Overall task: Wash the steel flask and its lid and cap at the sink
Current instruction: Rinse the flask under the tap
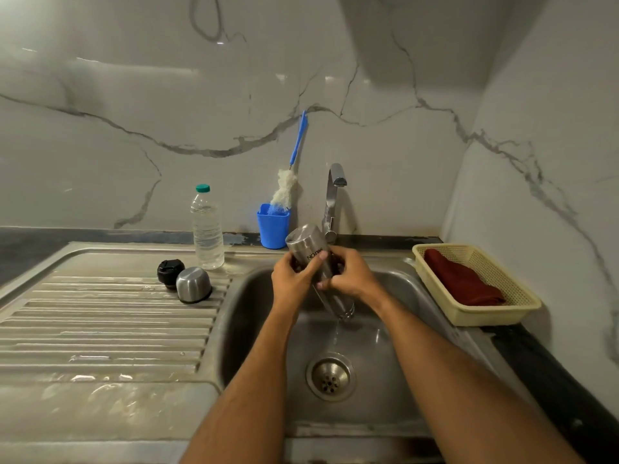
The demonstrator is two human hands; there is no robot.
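I hold the steel flask [306,244] upside down and tilted over the sink bowl [254,316], its mouth low and its base up by the tap. Water runs out of the mouth in a thin stream toward the drain [331,376]. My left hand [291,277] grips the flask's body from the left and my right hand [351,274] grips it from the right. The black lid [170,272] and the steel cap [193,284] sit side by side on the ribbed drainboard [100,323], left of the bowl.
A clear water bottle [207,229] stands behind the lid. A blue cup [273,227] holds a blue-handled bottle brush [284,192] against the wall. The tap [333,202] rises behind the flask. A cream basket [522,306] with a red cloth [462,279] sits right of the sink.
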